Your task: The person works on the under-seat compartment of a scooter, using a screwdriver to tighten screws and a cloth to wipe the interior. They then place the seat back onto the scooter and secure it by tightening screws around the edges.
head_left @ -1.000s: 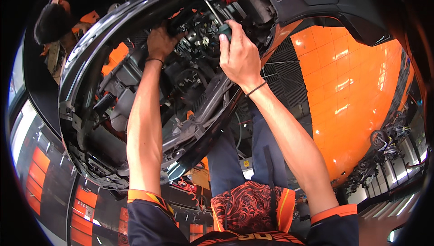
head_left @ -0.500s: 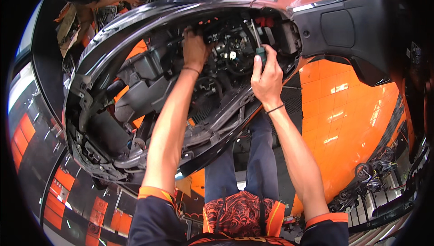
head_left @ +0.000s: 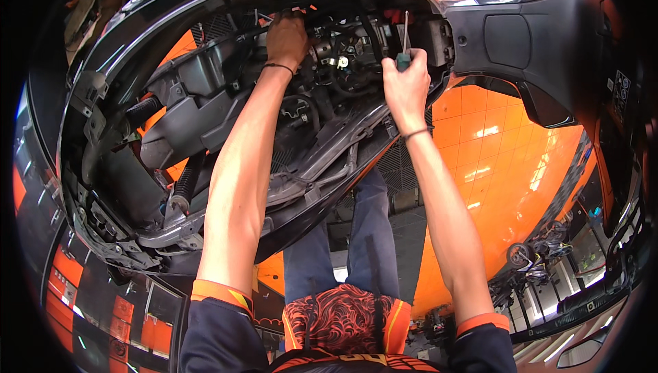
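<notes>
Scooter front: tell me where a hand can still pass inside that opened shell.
Most room lies low in the opened shell, left of the left forearm, around the grey housing. Between left hand and right hand with its screwdriver, wires and brackets crowd tightly.

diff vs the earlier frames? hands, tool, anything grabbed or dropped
Nothing grabbed or dropped. The right hand keeps its grip on the green-handled screwdriver, shaft pointing up into the open scooter body. The left hand stays deep among the parts and wiring. Both hands sit higher and further right in the picture than before, but the bodywork shifted with them, so that looks like head movement. The orange tiled floor is unchanged.
</notes>
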Demonstrator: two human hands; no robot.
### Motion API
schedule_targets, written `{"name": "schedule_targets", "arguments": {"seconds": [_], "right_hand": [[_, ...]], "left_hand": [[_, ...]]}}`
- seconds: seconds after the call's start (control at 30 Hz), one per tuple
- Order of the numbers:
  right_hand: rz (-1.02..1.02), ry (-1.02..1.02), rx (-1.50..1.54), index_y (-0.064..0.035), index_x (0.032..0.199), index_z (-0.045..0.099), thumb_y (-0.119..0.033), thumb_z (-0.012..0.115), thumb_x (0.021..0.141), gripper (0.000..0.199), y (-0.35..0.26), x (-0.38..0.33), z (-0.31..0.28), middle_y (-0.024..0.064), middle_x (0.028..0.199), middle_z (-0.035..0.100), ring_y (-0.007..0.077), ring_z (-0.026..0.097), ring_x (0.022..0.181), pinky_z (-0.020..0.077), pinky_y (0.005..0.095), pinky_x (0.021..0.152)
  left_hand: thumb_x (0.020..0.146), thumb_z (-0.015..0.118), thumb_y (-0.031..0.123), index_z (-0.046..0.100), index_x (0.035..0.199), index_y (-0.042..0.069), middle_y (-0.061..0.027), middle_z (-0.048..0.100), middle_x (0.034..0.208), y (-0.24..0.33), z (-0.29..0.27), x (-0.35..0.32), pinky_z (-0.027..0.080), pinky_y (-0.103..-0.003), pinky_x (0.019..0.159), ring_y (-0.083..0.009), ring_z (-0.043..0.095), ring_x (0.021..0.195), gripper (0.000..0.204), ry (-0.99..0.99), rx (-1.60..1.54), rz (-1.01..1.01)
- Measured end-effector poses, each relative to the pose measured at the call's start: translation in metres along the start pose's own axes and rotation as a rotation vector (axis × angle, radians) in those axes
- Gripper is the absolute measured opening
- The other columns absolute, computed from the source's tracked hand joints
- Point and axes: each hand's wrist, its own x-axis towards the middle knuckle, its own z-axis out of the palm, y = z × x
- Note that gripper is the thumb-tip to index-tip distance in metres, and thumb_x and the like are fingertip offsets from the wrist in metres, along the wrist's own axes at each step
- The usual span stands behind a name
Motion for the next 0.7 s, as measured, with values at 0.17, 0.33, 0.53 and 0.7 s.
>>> {"name": "schedule_targets", "arguments": {"seconds": [0.17,0.33,0.53,0.7], "right_hand": [[0.042,-0.172,-0.309,0.0044,0.109,0.063,-0.020,0.069,0.079,0.039,0.011,0.035,0.038,0.0284,0.101,0.069,0.0440,0.066,0.104,0.0518,0.0492,0.090],[0.119,-0.155,-0.467,0.0021,0.112,0.064,-0.026,0.070,0.084,0.040,0.022,0.044,0.060,0.0288,0.105,0.069,0.0452,0.066,0.104,0.0515,0.0525,0.091],[0.108,-0.075,-0.287,0.0018,0.112,0.064,-0.028,0.067,0.087,0.039,0.026,0.036,0.058,0.0320,0.108,0.067,0.0486,0.061,0.109,0.0497,0.0513,0.092],[0.089,-0.092,-0.271,0.0033,0.109,0.068,-0.034,0.071,0.086,0.044,0.035,0.040,0.060,0.0318,0.104,0.068,0.0468,0.063,0.107,0.0506,0.0489,0.090]], "left_hand": [[0.075,0.082,0.043,0.061,0.123,0.000,-0.0185,0.065,0.121,0.000,-0.004,0.003,0.049,-0.041,0.100,-0.0362,0.061,0.116,0.068,-0.073,0.064,0.014],[0.074,0.084,0.039,0.066,0.119,0.005,-0.0164,0.067,0.117,0.007,-0.011,0.003,0.052,-0.040,0.097,-0.0321,0.062,0.116,0.059,-0.142,0.036,-0.068],[0.068,0.089,0.031,0.068,0.114,0.007,-0.0147,0.066,0.113,0.008,-0.007,-0.009,0.057,-0.041,0.088,-0.0323,0.063,0.110,0.056,0.099,-0.043,-0.062],[0.070,0.087,0.030,0.069,0.108,0.007,-0.0146,0.068,0.107,0.005,0.002,-0.006,0.058,-0.043,0.084,-0.0327,0.066,0.105,0.047,0.063,-0.027,-0.064]]}}
